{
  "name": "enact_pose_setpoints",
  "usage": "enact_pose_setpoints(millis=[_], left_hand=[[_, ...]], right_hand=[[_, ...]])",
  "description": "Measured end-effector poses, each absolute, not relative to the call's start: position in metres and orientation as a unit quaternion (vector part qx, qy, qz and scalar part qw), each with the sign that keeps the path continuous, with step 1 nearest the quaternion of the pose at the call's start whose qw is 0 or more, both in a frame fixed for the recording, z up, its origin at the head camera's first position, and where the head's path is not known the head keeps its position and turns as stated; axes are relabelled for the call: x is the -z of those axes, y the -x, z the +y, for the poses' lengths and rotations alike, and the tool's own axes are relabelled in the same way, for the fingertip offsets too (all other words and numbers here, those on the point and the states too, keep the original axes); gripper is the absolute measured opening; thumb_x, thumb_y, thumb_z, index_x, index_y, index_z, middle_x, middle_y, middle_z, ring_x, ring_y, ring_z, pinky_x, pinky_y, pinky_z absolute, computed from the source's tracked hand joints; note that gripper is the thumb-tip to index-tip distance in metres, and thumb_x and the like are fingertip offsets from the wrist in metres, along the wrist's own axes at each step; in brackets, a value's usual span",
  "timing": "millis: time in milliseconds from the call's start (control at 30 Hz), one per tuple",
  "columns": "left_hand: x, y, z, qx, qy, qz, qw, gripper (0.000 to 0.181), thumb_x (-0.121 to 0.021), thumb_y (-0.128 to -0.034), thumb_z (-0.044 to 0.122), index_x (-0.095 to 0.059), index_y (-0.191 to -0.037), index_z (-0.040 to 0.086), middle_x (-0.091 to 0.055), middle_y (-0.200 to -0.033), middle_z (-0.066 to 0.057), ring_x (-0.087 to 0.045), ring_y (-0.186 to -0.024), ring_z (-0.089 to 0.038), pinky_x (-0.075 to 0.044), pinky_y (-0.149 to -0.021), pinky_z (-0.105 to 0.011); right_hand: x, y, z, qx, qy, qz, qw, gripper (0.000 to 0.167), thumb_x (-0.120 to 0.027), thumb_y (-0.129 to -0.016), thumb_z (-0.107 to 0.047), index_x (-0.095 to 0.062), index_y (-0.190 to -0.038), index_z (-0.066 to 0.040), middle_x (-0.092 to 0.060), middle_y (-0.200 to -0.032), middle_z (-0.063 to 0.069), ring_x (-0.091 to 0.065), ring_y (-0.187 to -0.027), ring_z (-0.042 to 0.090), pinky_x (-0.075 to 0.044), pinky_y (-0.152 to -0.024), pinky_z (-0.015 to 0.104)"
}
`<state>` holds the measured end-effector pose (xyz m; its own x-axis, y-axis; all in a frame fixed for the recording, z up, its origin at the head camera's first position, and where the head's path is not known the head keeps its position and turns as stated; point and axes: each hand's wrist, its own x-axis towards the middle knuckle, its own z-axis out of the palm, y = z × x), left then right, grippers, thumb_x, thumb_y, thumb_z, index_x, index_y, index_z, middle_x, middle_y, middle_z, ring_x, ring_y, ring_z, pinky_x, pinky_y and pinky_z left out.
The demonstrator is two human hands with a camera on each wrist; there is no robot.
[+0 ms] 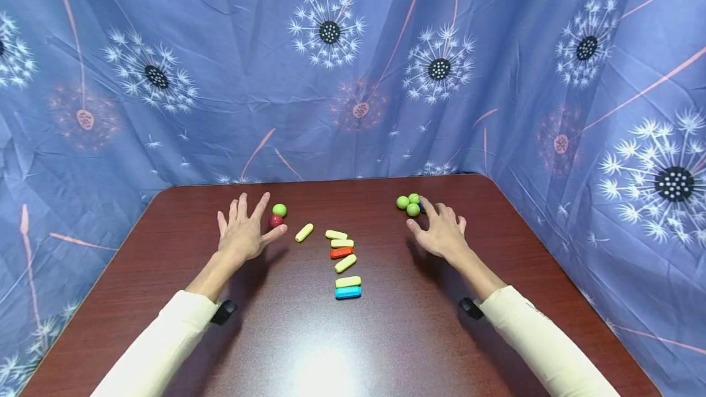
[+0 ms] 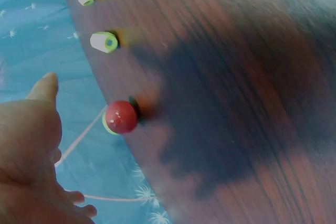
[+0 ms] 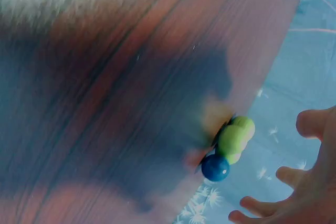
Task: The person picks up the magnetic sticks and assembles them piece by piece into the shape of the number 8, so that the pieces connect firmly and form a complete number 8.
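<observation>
My left hand point(image 1: 241, 233) hovers over the table's left side with its fingers spread, holding nothing. Just right of it lie a red ball point(image 1: 276, 221) and a green ball point(image 1: 279, 209), close together; in the left wrist view the red ball point(image 2: 122, 117) mostly covers the green one. Above the right side my right hand point(image 1: 441, 233) is held with fingers apart and nothing in them. Beside its index finger sits a cluster of several green balls point(image 1: 413, 209). A dark blue ball point(image 3: 216, 168) touches that cluster, partly hidden by the finger in the head view.
Between the hands lie short chalk-like sticks: several yellow ones point(image 1: 345, 263), a red one point(image 1: 341, 253) and a blue one point(image 1: 348, 293). They rest on a dark reddish-brown table point(image 1: 309, 336). A blue curtain point(image 1: 248, 109) with dandelion prints hangs behind the far edge.
</observation>
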<state>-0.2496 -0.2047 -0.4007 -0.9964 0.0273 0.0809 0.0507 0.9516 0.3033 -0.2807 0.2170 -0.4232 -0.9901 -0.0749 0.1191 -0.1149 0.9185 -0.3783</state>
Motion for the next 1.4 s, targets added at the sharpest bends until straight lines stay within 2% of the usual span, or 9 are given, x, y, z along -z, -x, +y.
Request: enact_pose_setpoints(millis=[267, 500, 733, 900, 1033, 1133, 1233, 1400], left_hand=[[0.397, 0.249, -0.191, 0.182, 0.043, -0.981, 0.056, 0.085, -0.068, -0.0942, 0.048, -0.026, -0.161, 0.015, -0.021, -0.157, -0.039, -0.023, -0.146, -0.054, -0.014, -0.116, -0.075], [0.398, 0.252, -0.18, 0.211, 0.059, -0.974, 0.056, 0.084, -0.074, -0.0918, 0.038, -0.031, -0.159, 0.014, -0.031, -0.149, -0.043, -0.033, -0.141, -0.054, -0.024, -0.116, -0.068], [0.405, 0.257, -0.169, 0.236, 0.073, -0.968, 0.036, 0.084, -0.078, -0.0887, 0.027, -0.033, -0.158, 0.011, -0.058, -0.13, -0.03, -0.056, -0.12, -0.046, -0.046, -0.1, -0.061], [0.415, 0.26, -0.165, 0.26, 0.062, -0.963, 0.043, 0.08, -0.079, -0.0874, 0.022, -0.039, -0.155, 0.01, -0.062, -0.133, -0.026, -0.06, -0.119, -0.044, -0.05, -0.095, -0.059], [0.423, 0.263, -0.163, 0.271, 0.044, -0.961, 0.037, 0.075, -0.077, -0.0881, 0.021, -0.043, -0.154, 0.013, -0.068, -0.121, -0.024, -0.066, -0.092, -0.04, -0.054, -0.082, -0.054], [0.429, 0.266, -0.162, 0.269, 0.036, -0.962, 0.043, 0.071, -0.078, -0.087, 0.021, -0.048, -0.15, 0.013, -0.07, -0.114, -0.023, -0.066, -0.086, -0.04, -0.054, -0.079, -0.055], [0.434, 0.268, -0.16, 0.262, 0.039, -0.962, 0.06, 0.067, -0.079, -0.0849, 0.021, -0.053, -0.145, 0.01, -0.072, -0.114, -0.022, -0.068, -0.099, -0.044, -0.054, -0.084, -0.058], [0.439, 0.272, -0.155, 0.259, 0.037, -0.962, 0.072, 0.061, -0.08, -0.0838, 0.022, -0.058, -0.14, 0.01, -0.073, -0.112, -0.021, -0.069, -0.098, -0.046, -0.055, -0.081, -0.058]], right_hand=[[0.42, 0.294, 0.232, -0.225, -0.042, -0.972, 0.047, 0.07, -0.059, -0.099, -0.04, -0.03, -0.159, -0.019, -0.042, -0.149, 0.03, -0.041, -0.138, 0.047, -0.031, -0.103, 0.068], [0.423, 0.309, 0.243, -0.261, -0.035, -0.963, 0.053, 0.067, -0.063, -0.099, -0.032, -0.034, -0.157, -0.013, -0.047, -0.145, 0.035, -0.044, -0.133, 0.055, -0.034, -0.108, 0.068], [0.43, 0.323, 0.25, -0.279, -0.019, -0.958, 0.067, 0.067, -0.07, -0.093, -0.023, -0.041, -0.153, -0.008, -0.05, -0.146, 0.032, -0.044, -0.134, 0.054, -0.038, -0.11, 0.063], [0.434, 0.329, 0.251, -0.282, -0.003, -0.958, 0.053, 0.066, -0.069, -0.093, -0.019, -0.042, -0.152, -0.008, -0.053, -0.143, 0.03, -0.046, -0.131, 0.055, -0.042, -0.105, 0.063], [0.437, 0.332, 0.249, -0.284, 0.003, -0.958, 0.051, 0.063, -0.07, -0.092, -0.015, -0.044, -0.15, -0.006, -0.053, -0.143, 0.03, -0.047, -0.13, 0.056, -0.043, -0.105, 0.062], [0.439, 0.334, 0.247, -0.285, 0.007, -0.957, 0.052, 0.063, -0.071, -0.091, -0.013, -0.046, -0.148, -0.004, -0.055, -0.142, 0.03, -0.049, -0.128, 0.055, -0.044, -0.104, 0.061], [0.441, 0.338, 0.246, -0.285, 0.013, -0.957, 0.055, 0.063, -0.072, -0.09, -0.013, -0.047, -0.148, -0.005, -0.057, -0.14, 0.03, -0.051, -0.128, 0.054, -0.044, -0.105, 0.06], [0.443, 0.345, 0.244, -0.285, 0.023, -0.957, 0.054, 0.063, -0.073, -0.09, -0.015, -0.048, -0.147, -0.007, -0.058, -0.138, 0.029, -0.051, -0.128, 0.052, -0.044, -0.106, 0.059]])
